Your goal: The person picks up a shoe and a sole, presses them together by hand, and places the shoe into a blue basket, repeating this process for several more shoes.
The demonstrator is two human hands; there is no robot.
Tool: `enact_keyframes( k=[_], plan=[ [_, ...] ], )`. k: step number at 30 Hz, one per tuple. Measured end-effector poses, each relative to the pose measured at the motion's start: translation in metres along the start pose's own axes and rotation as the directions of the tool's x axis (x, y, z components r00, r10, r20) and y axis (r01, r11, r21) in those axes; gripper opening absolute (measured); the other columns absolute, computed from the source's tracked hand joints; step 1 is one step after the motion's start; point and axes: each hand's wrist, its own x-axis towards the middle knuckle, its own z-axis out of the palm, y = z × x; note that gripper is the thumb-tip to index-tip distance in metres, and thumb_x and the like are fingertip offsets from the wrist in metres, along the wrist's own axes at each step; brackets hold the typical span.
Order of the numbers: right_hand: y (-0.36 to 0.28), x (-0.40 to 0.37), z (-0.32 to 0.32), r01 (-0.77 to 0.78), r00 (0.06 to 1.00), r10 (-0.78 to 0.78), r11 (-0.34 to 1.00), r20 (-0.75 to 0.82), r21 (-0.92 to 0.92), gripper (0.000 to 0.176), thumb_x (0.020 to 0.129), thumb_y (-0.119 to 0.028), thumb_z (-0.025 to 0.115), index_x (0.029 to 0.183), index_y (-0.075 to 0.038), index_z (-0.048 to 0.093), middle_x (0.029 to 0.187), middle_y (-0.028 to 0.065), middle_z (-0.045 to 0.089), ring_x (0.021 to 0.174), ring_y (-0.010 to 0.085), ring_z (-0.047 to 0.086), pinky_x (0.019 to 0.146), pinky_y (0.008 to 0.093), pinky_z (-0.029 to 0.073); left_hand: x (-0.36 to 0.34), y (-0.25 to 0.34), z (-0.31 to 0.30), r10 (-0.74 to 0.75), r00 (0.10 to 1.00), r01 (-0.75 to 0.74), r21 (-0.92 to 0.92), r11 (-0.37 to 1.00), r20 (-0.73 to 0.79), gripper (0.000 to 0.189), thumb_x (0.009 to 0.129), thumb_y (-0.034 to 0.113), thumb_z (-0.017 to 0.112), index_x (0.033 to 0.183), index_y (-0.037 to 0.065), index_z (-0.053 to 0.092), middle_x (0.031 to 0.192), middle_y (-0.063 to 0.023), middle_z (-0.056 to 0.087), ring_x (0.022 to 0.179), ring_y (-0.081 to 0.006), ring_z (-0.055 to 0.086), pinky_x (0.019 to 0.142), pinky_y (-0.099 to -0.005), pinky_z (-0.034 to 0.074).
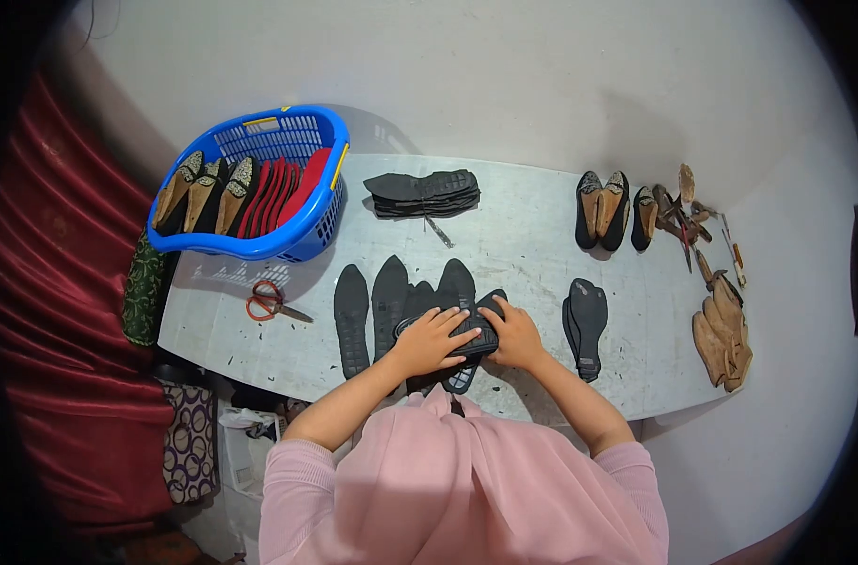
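Note:
Near the front edge, my two hands hold a small bunch of black shoe soles (pixel 481 345). My left hand (pixel 429 343) lies across the bunch from the left, its fingers over the upper face. On the other side, my right hand (pixel 513 337) is wrapped round the right end, fingertips at the top. How many soles are in the grip is hidden. Just left of my hands lie flat black soles, one apart (pixel 352 320) and another (pixel 389 297) closer in. A pointed sole (pixel 457 280) sticks out beyond my left fingers.
A blue basket (pixel 302 243) with shoes and red pieces stands back left; orange-handled scissors (pixel 276 303) lie before it. Behind my hands is a tied sole stack (pixel 423 195). Rightward are more soles (pixel 586 325), finished shoes (pixel 602 212), hand tools (pixel 688 215) and tan shoe forms (pixel 722 334).

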Motion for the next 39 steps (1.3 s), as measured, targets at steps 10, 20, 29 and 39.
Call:
enact_keyframes(
  k=[10,20,29,39],
  plan=[
    [0.009,0.001,0.009,-0.058,0.998,0.061,0.986,-0.018,0.158,0.066,0.054,-0.007,0.068,0.117,-0.005,0.047,0.114,0.0158,0.050,0.103,0.0351,0.052,0.087,0.0411,0.043,-0.043,-0.023,-0.007,-0.099,0.993,0.100,0.012,0.995,-0.069,0.061,0.072,0.005,0.062,0.131,0.007,0.044,0.134,-0.0131,0.046,0.124,-0.0281,0.044,0.100,-0.0475,0.035],
    [-0.013,0.005,0.020,0.008,0.985,-0.032,0.990,-0.168,-0.139,0.070,0.056,-0.014,0.073,0.122,-0.009,0.050,0.119,0.0153,0.048,0.114,0.0321,0.045,0.096,0.0463,0.033,-0.075,-0.043,0.026,-0.277,0.955,0.250,-0.215,0.944,-0.106,0.071,0.069,0.018,0.073,0.131,0.001,0.042,0.133,-0.0192,0.046,0.124,-0.0337,0.043,0.103,-0.0428,0.034],
    [-0.004,0.036,0.027,0.104,0.990,-0.126,0.959,-0.068,-0.264,0.060,0.055,-0.005,0.067,0.113,-0.009,0.052,0.103,0.0148,0.052,0.102,0.0336,0.049,0.085,0.0430,0.039,-0.086,-0.042,0.051,-0.518,0.822,0.419,-0.366,0.831,-0.235,0.054,0.073,0.004,0.063,0.125,0.006,0.046,0.125,-0.0146,0.051,0.120,-0.0298,0.046,0.103,-0.0482,0.032],
    [-0.004,0.056,0.000,0.135,0.964,-0.078,0.967,0.253,-0.215,0.078,0.047,-0.022,0.081,0.118,-0.013,0.049,0.107,0.0102,0.055,0.107,0.0304,0.052,0.091,0.0454,0.040,-0.095,-0.048,0.014,-0.609,0.760,0.453,-0.487,0.746,-0.225,0.075,0.068,0.019,0.077,0.126,0.005,0.032,0.110,-0.0148,0.063,0.110,-0.0342,0.054,0.097,-0.0419,0.038]
  ],
)
